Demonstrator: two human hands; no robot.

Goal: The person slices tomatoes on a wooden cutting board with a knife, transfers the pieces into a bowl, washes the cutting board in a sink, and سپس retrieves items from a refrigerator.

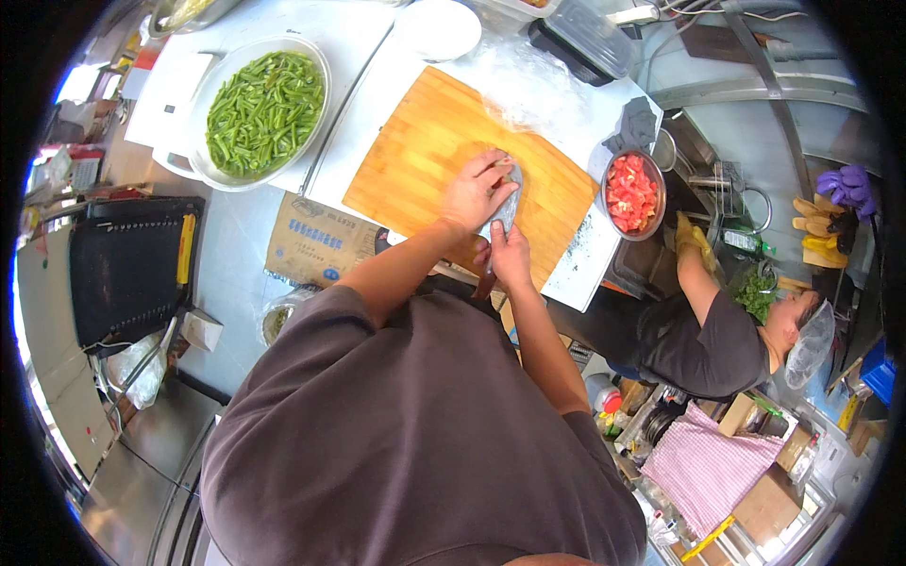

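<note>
My right hand [509, 255] grips the dark handle [485, 281] of a kitchen knife, with the thumb along its near end. The broad metal blade [507, 205] points away from me over a wooden cutting board [410, 141]. My left hand [478, 187] is bent over the board, its fingertips at the blade's far part. A small pale bit of food [505, 161] shows at those fingertips; whether they pinch it is unclear. Right of the board stands a metal bowl of cut tomatoes [633, 194]. On the left is a large clear bowl of cut green beans [265, 113].
A crumpled plastic bag [531, 81] overlaps the board's far edge, near a white round lid [437, 30] and a lidded plastic container [584, 42]. At the right, a co-worker [701, 332] wearing yellow gloves stands by a sink. A printed brown carton [318, 240] lies below the table's left edge.
</note>
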